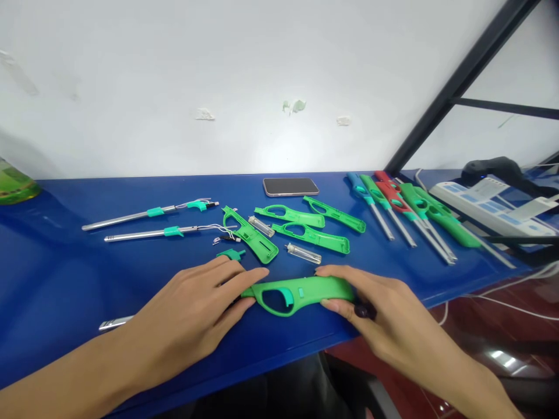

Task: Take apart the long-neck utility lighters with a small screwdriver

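Observation:
A green gas lighter [323, 291] with a teal trigger lies across the front of the table, between both hands. My left hand [196, 302] is closed on its narrow neck, thumb in front and fingers behind. Its wide handle end is pinched between the thumb and fingers of my right hand [379, 308]. A dark rounded end [365, 311] shows under my right palm; what it belongs to is hidden. A metal tube [116, 323] sticks out beyond my left wrist. Just behind the lighter lies a clear fuel tank [303, 254], and a teal piece [231, 254] shows past my left fingers.
Green handle shells [251, 235] and another clear tank [262, 226] lie mid-table. Two metal tubes with wires [151, 234] rest at left. A phone [290, 186] lies by the wall. Several whole lighters [393, 192] lie right, near a power strip [489, 206] and black frame [454, 81].

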`<state>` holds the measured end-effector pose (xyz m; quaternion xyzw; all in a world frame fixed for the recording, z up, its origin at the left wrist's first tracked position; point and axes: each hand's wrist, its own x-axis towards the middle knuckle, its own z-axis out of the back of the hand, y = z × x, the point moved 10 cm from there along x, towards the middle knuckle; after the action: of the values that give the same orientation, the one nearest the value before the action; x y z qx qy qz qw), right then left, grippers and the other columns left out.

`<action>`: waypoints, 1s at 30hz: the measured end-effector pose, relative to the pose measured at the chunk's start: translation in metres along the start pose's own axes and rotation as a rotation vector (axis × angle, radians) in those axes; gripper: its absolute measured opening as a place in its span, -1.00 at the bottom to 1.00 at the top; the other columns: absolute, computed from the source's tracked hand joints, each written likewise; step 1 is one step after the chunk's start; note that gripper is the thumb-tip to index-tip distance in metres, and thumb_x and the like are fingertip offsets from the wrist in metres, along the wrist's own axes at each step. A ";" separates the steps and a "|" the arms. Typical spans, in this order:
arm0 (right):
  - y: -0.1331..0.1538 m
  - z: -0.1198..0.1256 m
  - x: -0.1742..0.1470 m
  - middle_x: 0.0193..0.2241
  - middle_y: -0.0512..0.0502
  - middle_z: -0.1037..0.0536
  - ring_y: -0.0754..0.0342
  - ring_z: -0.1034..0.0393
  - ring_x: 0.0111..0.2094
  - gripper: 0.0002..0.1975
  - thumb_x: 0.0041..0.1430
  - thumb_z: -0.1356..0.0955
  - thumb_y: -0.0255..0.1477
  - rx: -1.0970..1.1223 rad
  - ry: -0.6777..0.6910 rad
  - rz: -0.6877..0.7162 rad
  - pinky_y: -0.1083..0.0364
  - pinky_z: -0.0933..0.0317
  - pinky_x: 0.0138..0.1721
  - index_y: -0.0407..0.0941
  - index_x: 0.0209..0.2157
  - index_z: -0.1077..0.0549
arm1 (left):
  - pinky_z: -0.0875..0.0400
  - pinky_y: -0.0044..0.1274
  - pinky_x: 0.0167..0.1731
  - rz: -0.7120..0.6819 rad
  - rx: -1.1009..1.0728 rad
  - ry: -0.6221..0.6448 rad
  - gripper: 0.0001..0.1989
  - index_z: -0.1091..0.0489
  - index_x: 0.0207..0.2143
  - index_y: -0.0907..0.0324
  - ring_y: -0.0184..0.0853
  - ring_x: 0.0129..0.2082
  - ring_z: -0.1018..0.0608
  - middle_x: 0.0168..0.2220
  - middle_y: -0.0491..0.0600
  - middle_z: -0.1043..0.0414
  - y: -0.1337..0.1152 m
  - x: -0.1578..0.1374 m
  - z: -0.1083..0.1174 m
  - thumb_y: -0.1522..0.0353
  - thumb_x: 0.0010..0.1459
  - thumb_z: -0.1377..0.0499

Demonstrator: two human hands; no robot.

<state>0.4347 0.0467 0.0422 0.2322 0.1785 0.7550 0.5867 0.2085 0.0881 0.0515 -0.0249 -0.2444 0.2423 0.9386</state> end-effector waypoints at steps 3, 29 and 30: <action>0.000 -0.003 -0.002 0.17 0.05 -0.69 -0.12 -0.69 0.06 -0.70 0.64 -0.33 -0.24 -0.010 0.013 -0.002 -0.02 -0.52 0.01 0.21 0.29 -0.45 | -0.57 -0.40 -0.08 -0.019 -0.007 -0.033 -0.69 -0.44 0.30 0.13 -0.21 -0.02 -0.65 0.01 0.02 -0.63 -0.003 0.001 0.003 0.35 0.65 -0.04; 0.025 -0.010 0.004 0.18 -0.11 -0.63 -0.16 -0.73 -0.30 -0.70 0.61 -0.36 -0.17 -0.332 -0.004 0.148 -0.10 -0.65 -0.39 0.08 0.23 -0.55 | -0.60 -0.39 -0.13 -0.060 -0.011 0.018 -0.77 -0.42 0.16 0.16 -0.21 -0.07 -0.66 -0.05 0.01 -0.58 -0.017 0.006 0.003 0.42 0.62 -0.02; 0.026 -0.010 0.005 0.14 -0.12 -0.63 -0.15 -0.71 -0.35 -0.70 0.59 -0.39 -0.19 -0.349 0.000 0.149 -0.08 -0.62 -0.45 0.08 0.23 -0.55 | -0.59 -0.39 -0.10 -0.063 -0.016 0.014 -0.78 -0.41 0.15 0.16 -0.22 -0.08 -0.66 -0.05 0.00 -0.59 -0.018 0.007 0.004 0.44 0.62 -0.03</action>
<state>0.4067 0.0452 0.0487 0.1394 0.0274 0.8160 0.5603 0.2195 0.0754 0.0608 -0.0264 -0.2403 0.2103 0.9473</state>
